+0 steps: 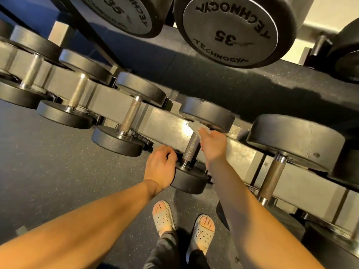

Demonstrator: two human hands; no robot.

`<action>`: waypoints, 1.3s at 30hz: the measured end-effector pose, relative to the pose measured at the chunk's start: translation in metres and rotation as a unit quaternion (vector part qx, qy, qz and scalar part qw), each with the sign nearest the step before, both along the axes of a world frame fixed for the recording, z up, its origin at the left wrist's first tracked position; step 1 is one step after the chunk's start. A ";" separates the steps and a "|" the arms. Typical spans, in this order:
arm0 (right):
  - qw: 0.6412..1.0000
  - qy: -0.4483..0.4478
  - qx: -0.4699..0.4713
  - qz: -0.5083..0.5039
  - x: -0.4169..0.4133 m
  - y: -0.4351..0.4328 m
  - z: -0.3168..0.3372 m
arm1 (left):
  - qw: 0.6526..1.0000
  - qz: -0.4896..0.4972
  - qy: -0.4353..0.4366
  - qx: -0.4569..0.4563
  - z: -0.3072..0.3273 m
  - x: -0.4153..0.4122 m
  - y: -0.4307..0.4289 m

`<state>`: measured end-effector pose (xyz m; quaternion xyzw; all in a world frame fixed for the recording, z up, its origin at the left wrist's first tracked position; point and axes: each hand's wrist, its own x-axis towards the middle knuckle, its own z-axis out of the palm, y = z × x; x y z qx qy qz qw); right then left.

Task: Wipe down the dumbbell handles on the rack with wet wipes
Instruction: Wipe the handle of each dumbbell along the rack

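Note:
A row of black dumbbells with knurled steel handles lies across the grey rack rail (167, 127). My right hand (212, 145) holds a white wet wipe (195, 126) against the far end of the middle dumbbell's handle (191, 146), close to its far head (207, 113). My left hand (160, 167) rests curled on the near head (189, 179) of that same dumbbell. Another handle (132, 115) lies to the left and a thicker one (272, 177) to the right.
Large 35-marked dumbbells (231, 30) sit on the upper shelf overhead. More dumbbells run off to the left (75, 94). Dark speckled rubber floor (58, 162) lies below, with my feet in grey sandals (163, 218) close to the rack.

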<state>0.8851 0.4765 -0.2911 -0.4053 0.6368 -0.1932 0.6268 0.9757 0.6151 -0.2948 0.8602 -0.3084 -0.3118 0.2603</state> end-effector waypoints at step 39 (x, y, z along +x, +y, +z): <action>0.866 0.103 -0.019 0.488 -0.039 0.008 -0.031 | 0.997 0.058 0.045 -0.009 0.006 -0.004 -0.002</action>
